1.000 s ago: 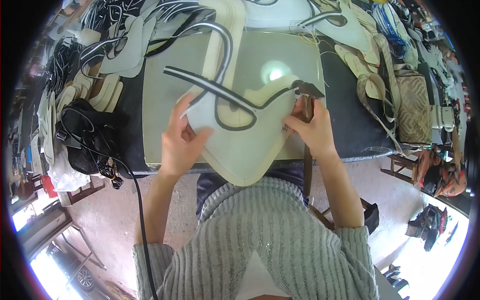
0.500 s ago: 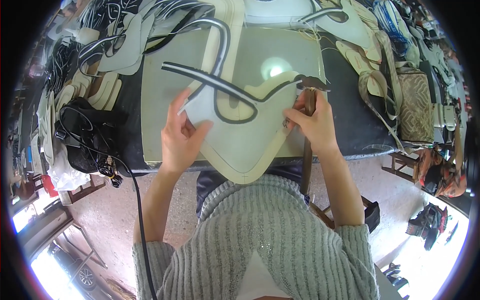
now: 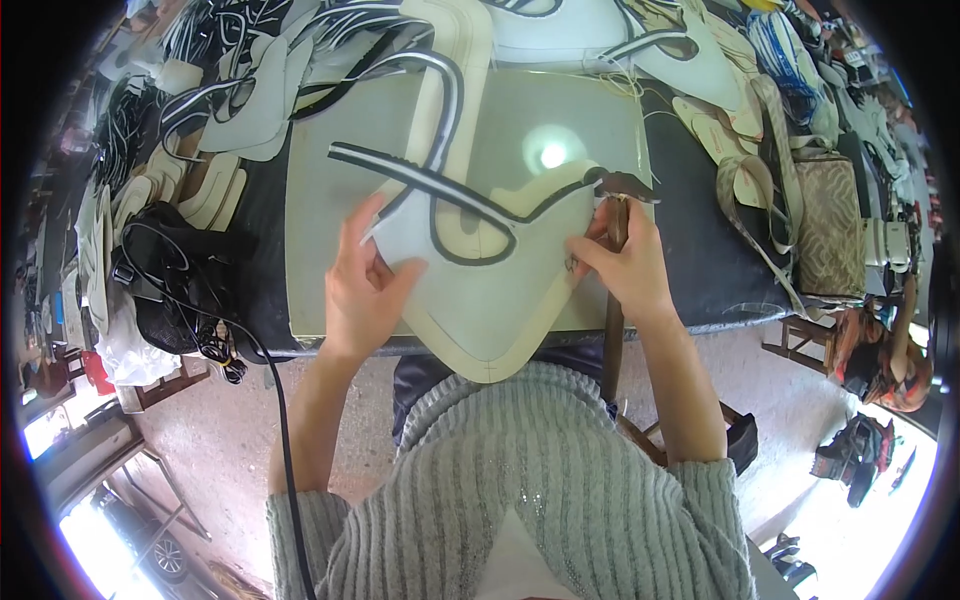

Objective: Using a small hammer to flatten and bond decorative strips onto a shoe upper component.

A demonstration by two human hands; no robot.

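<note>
Pinches flat white V-shaped panel (image 3: 480,310) in left hand (image 3: 358,300) and right hand (image 3: 628,265), clasping brown long-handled hammer (image 3: 619,215) in latter; points tip bodyward, lengthwise across near edge of black table (image 3: 710,268), above speckled floor (image 3: 220,440).

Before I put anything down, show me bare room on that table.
Bare: the pale board right of the cream strip, beyond the white piece; and the black tabletop between the right hand and the patterned strap. Crowded: the far edge, with white cutouts, and the left end, with cream cutouts.
</note>
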